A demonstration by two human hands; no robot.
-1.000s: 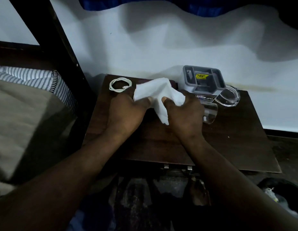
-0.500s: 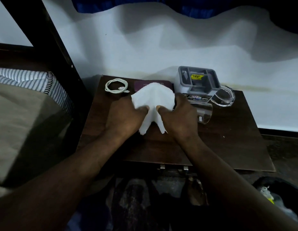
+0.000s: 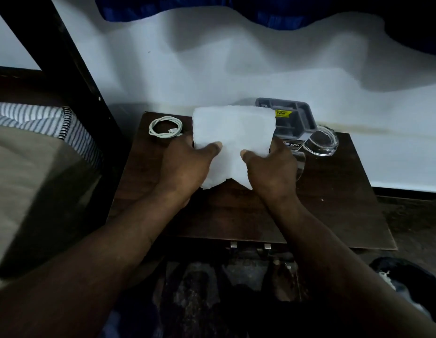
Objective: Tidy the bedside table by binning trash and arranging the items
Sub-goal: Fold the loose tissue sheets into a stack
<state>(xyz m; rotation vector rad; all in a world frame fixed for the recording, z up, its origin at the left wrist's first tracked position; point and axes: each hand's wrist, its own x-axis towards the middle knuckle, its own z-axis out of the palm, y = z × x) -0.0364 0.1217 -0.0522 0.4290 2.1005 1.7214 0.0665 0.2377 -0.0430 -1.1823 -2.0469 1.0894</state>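
A white tissue (image 3: 232, 140) is spread out above the dark wooden bedside table (image 3: 333, 211). My left hand (image 3: 185, 169) pinches its left lower part with the thumb on top. My right hand (image 3: 273, 172) pinches its right lower part the same way. A coiled white cable (image 3: 165, 127) lies at the table's back left corner. Behind the tissue stands a grey plastic box (image 3: 292, 120) with a yellow label. A clear glass lid (image 3: 321, 144) lies to its right. A clear glass (image 3: 300, 164) is partly hidden behind my right hand.
A bed with a striped pillow (image 3: 41, 123) and tan cover fills the left side. A dark bed post (image 3: 73, 69) rises beside the table. A white wall stands behind. A dark bin with trash (image 3: 402, 279) sits on the floor at the lower right.
The tissue was bunched between my hands and is now pulled open into a flat sheet. Both hands have moved slightly apart and keep their hold.
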